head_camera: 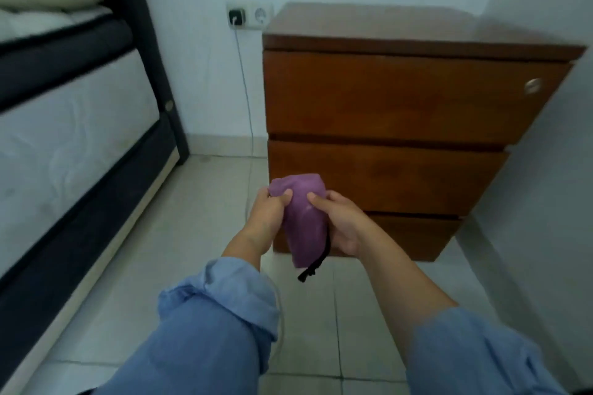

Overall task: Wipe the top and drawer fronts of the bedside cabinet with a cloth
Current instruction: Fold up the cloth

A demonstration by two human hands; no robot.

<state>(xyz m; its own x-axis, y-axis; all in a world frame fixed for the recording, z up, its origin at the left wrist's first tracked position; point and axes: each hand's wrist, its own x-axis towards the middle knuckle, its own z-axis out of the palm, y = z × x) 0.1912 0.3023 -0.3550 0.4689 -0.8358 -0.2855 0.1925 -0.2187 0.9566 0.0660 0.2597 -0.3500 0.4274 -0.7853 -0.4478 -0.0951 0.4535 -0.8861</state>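
A brown wooden bedside cabinet [401,96] with three drawer fronts stands against the wall in the room's right corner. Its top [401,27] is bare. In front of the lower drawers I hold a folded purple cloth [305,218] with a black loop hanging from its lower end. My left hand [269,215] grips the cloth's left side with thumb on top. My right hand [340,221] grips its right side. Both hands are in the air, short of the cabinet.
A bed [73,125] with a dark frame and a cream pillow fills the left side. A wall socket with a black charger [236,15] and a thin cable hangs left of the cabinet. A silver lock [533,85] sits on the top drawer. Light tiles cover the floor [199,234].
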